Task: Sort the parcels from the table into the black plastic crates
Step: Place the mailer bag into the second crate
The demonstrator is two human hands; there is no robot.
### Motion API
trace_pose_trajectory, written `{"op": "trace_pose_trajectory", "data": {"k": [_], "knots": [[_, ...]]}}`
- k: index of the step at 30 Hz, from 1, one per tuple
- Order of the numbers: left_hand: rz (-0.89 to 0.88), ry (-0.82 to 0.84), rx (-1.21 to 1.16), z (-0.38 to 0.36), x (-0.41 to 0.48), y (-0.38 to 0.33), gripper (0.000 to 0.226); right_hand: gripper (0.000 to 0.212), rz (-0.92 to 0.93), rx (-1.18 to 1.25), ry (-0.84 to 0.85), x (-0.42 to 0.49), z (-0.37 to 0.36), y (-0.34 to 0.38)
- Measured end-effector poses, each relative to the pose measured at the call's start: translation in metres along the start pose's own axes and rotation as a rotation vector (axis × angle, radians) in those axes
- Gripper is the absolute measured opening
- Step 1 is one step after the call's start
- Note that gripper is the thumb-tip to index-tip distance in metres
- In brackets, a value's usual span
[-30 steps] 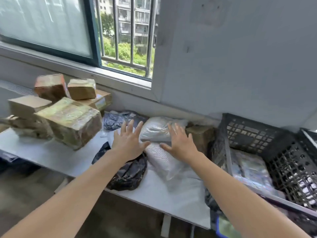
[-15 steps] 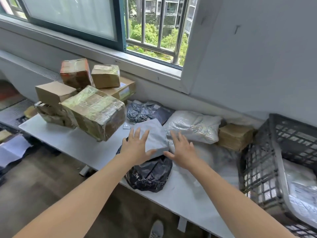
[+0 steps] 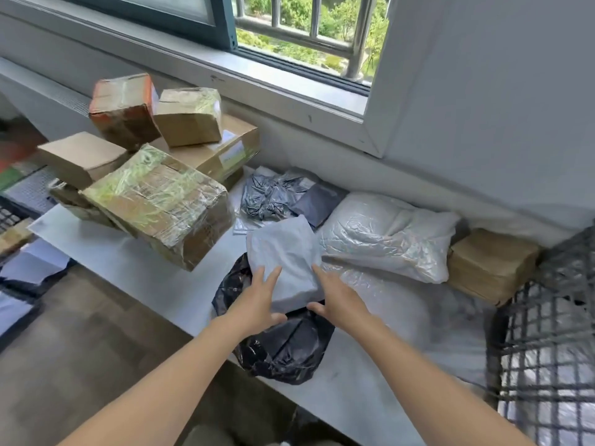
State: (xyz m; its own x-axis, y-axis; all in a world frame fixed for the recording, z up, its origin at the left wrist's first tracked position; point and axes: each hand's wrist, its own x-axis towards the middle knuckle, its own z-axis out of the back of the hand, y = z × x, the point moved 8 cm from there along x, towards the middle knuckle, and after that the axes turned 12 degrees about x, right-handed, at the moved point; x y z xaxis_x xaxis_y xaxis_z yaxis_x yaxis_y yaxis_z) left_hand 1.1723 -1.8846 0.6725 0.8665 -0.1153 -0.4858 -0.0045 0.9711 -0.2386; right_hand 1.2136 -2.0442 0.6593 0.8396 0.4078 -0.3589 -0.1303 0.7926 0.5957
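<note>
1. Item in hand: pale grey mailer [image 3: 285,255], a flat soft-sided pouch. It lies near the middle of the worktop [image 3: 154,275], with its near end on top of a black bag parcel [image 3: 283,346].
2. Handling, as we judge it: light and limp, with a smooth and somewhat slippery skin. It is likely to sag if lifted by one corner. It does not look fragile, though we cannot tell what is inside.
3. Where to take hold: the two near corners or the long side edges, thumbs below and fingers on top, so the pouch comes up flat and the black bag stays where it is.
4. Left hand [image 3: 257,304]: at 7 o'clock of the mailer. Its fingers [image 3: 272,276] are straight and spread, resting on the near left part of the pouch. It holds nothing.
5. Right hand [image 3: 338,300]: at 5 o'clock of the mailer. Its fingers [image 3: 322,275] are extended along the right edge and a little apart. Nothing is enclosed.
6. Thumbs: both sit at the near edge. The view is too blurred for us to say whether either has slipped underneath.
7. Destination: black crate [image 3: 547,317], at 3 o'clock, standing at the worktop's right end with pale packets already inside.
8. Neighbouring stock:
   - a puffy clear-wrapped parcel [image 3: 386,233] at 2 o'clock, just beside the mailer
   - a crumpled dark grey bag [image 3: 270,194] at 12 o'clock
   - a stack of taped cardboard boxes [image 3: 154,201] at 10 o'clock
   - a small brown box [image 3: 489,262] next to the crate
</note>
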Motion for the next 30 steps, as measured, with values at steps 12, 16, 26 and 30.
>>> {"op": "trace_pose_trajectory", "data": {"k": [12,16,26,30], "knots": [[-0.071,-0.435,0.059,0.07,0.01,0.005,0.073,0.051,0.033,0.447,-0.366,0.019,0.043,0.039],[-0.165,-0.702,0.181,0.132,0.002,0.008,0.055,0.054,0.047,0.489,-0.392,0.027,0.06,0.064],[-0.406,-0.75,-0.345,0.223,0.012,0.022,0.023,0.057,0.139,0.481,-0.552,0.03,0.138,0.111],[-0.353,-0.705,-0.749,0.251,0.024,0.04,0.007,0.046,0.124,0.638,-0.567,0.029,0.152,0.118]]}}
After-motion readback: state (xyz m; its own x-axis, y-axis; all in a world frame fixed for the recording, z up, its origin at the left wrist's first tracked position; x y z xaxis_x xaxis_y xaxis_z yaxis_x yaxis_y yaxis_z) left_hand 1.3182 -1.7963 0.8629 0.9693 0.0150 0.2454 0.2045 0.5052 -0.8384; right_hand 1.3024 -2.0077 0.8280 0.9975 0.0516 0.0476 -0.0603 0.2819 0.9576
